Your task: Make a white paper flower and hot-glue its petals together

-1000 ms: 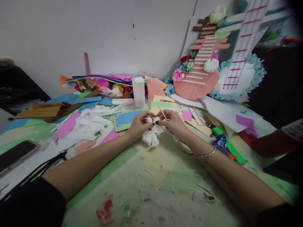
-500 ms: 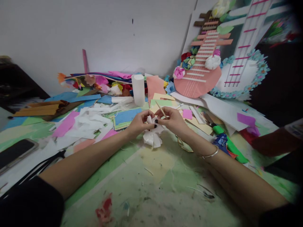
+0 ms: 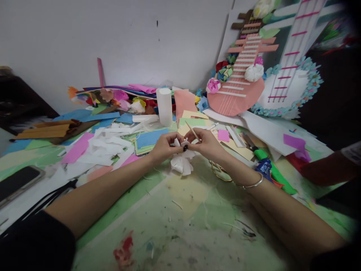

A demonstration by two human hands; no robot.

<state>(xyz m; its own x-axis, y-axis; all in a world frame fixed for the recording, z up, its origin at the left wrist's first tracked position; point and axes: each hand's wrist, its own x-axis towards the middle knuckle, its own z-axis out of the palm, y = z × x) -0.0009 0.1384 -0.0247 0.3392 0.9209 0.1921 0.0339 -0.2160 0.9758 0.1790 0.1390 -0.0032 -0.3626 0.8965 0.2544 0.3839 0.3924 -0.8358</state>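
Note:
Both my hands meet over the middle of the table and pinch a white paper flower [image 3: 182,164] between them. My left hand [image 3: 164,147] grips its upper petals with closed fingers. My right hand [image 3: 207,143] pinches the same top part and also holds a thin wooden stick [image 3: 193,131] that slants up to the left. The flower's lower petals hang down onto the green table [image 3: 180,210]. A metal bangle [image 3: 252,184] sits on my right wrist.
Paper scraps in many colours [image 3: 107,145] lie left and behind. A white roll [image 3: 164,106] stands upright at the back. A pink paper guitar [image 3: 239,86] leans on the wall. A phone [image 3: 17,180] lies far left. A green tool [image 3: 272,171] and another person's arm [image 3: 327,169] are right.
My hands have drawn the flower's top tighter together and shifted slightly up and away. The view has tilted a little; the rest stays put.

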